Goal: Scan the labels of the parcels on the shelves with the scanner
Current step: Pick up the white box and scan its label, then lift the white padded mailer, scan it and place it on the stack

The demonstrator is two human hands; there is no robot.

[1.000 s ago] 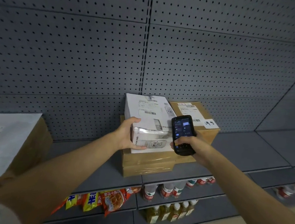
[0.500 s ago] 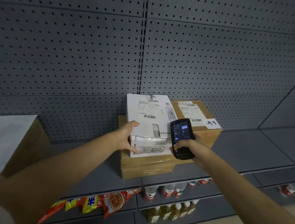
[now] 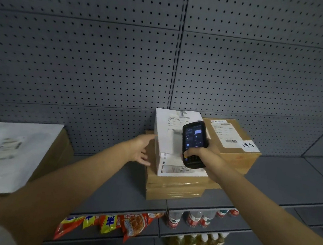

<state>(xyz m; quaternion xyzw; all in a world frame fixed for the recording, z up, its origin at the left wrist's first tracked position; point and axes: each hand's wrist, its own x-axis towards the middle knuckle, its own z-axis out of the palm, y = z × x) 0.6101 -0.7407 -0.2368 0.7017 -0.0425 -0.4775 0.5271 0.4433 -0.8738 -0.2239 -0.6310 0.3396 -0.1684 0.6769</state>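
Note:
A white parcel (image 3: 169, 141) with a printed label lies flat on a stack of brown taped boxes (image 3: 173, 188) on the grey shelf (image 3: 282, 182). My right hand (image 3: 203, 157) grips a black handheld scanner (image 3: 193, 142), its lit screen facing me, held over the white parcel's right half. My left hand (image 3: 140, 150) is at the parcel's left side, fingers straight and relaxed, holding nothing. Beside the white parcel on the right sits a brown box (image 3: 234, 148) with a white shipping label and a handwritten tag.
A large brown box under a white sheet (image 3: 12, 153) stands at the left of the shelf. Lower shelves carry snack bags (image 3: 113, 223) and drink bottles (image 3: 196, 219). A grey pegboard wall (image 3: 164, 52) backs the shelving.
My left hand has let go of the white parcel, which now lies flat on the stack. The scanner has moved left, over the parcel's label.

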